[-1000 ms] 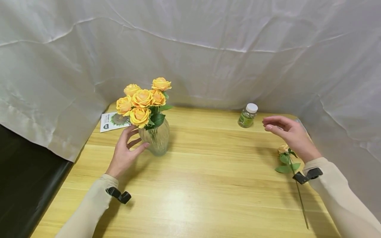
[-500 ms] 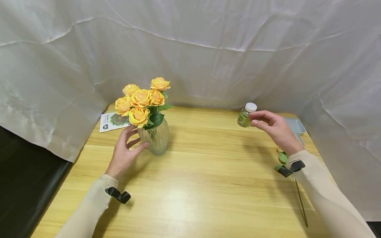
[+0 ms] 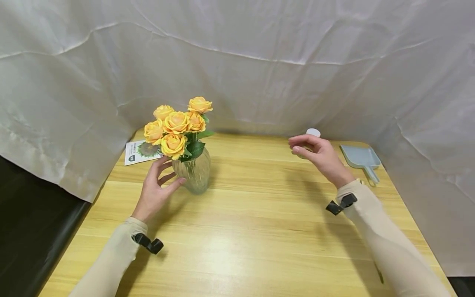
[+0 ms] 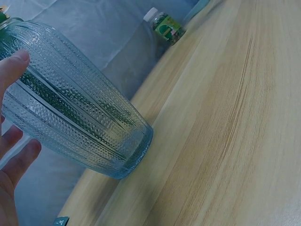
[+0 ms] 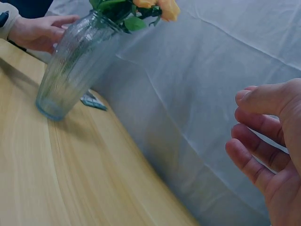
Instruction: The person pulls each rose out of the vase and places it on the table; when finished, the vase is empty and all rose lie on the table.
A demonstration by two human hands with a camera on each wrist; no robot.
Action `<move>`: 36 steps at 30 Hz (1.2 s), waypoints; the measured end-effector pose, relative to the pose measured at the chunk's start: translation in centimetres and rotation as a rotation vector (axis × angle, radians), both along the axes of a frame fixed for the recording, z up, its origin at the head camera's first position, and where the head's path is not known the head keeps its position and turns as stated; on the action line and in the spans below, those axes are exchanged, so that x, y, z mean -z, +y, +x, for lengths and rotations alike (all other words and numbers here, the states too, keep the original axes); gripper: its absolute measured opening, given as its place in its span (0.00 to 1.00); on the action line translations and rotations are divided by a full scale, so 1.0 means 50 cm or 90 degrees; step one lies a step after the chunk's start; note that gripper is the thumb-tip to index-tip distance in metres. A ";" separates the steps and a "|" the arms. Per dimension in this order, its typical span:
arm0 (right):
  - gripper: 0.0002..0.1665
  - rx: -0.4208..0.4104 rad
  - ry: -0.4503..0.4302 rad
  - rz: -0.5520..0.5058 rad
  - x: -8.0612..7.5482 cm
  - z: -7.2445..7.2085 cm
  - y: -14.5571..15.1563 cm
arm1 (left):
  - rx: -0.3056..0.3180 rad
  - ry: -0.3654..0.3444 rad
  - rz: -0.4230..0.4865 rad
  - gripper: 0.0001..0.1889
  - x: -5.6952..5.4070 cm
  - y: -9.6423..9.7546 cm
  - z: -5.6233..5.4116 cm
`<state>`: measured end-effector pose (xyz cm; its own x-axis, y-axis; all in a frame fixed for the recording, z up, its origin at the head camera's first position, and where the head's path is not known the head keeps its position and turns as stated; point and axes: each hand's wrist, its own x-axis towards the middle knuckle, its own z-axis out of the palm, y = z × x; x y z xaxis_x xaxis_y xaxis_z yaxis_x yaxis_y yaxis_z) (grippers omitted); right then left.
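A ribbed clear glass vase (image 3: 193, 173) stands upright on the table, holding several yellow roses (image 3: 176, 122) with green leaves. My left hand (image 3: 156, 185) is at the vase's left side, its thumb against the glass (image 4: 70, 94) and its fingers bent around the far side. My right hand (image 3: 315, 154), thumb and fingers loosely bent, hovers over the table's back right with nothing between them. In the head view it covers most of a small jar, whose white cap (image 3: 313, 132) shows behind the fingers. The jar's green label (image 4: 168, 28) appears in the left wrist view.
A pale blue dustpan (image 3: 360, 156) lies at the back right corner. Left of the vase is a white card (image 3: 139, 152) with a plant picture. A thin stem end (image 3: 379, 274) shows beside my right forearm. Grey cloth (image 3: 252, 74) hangs behind the table.
My right hand has moved left, from above the single rose at the right to in front of the jar, uncovering the dustpan. My left hand and the vase have hardly moved.
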<state>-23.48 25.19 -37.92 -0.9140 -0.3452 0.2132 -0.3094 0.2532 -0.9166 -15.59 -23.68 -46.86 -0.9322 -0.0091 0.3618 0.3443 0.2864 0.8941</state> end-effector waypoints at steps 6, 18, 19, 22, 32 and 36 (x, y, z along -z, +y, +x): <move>0.19 -0.019 0.005 -0.018 -0.002 -0.005 -0.043 | 0.004 0.002 0.003 0.42 0.001 0.003 -0.001; 0.19 -0.090 0.008 -0.070 -0.009 -0.018 -0.147 | -0.005 -0.006 0.001 0.42 -0.002 0.003 0.001; 0.18 -0.096 0.007 -0.072 -0.010 -0.018 -0.157 | -0.006 -0.007 0.002 0.42 -0.003 0.003 0.001; 0.18 -0.114 0.006 -0.072 -0.011 -0.020 -0.186 | -0.007 -0.010 0.007 0.41 -0.003 0.003 0.002; 0.18 -0.159 0.004 -0.092 -0.011 -0.026 -0.269 | -0.007 -0.013 0.009 0.41 -0.002 0.003 0.003; 0.18 -0.173 0.004 -0.090 -0.012 -0.024 -0.301 | -0.006 -0.014 0.010 0.41 -0.004 0.004 0.004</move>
<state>-24.69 10.12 -37.34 -0.7907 -0.5436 0.2817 -0.3538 0.0302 -0.9348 -15.38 -23.46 -46.66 -0.9396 -0.0238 0.3413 0.3221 0.2748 0.9059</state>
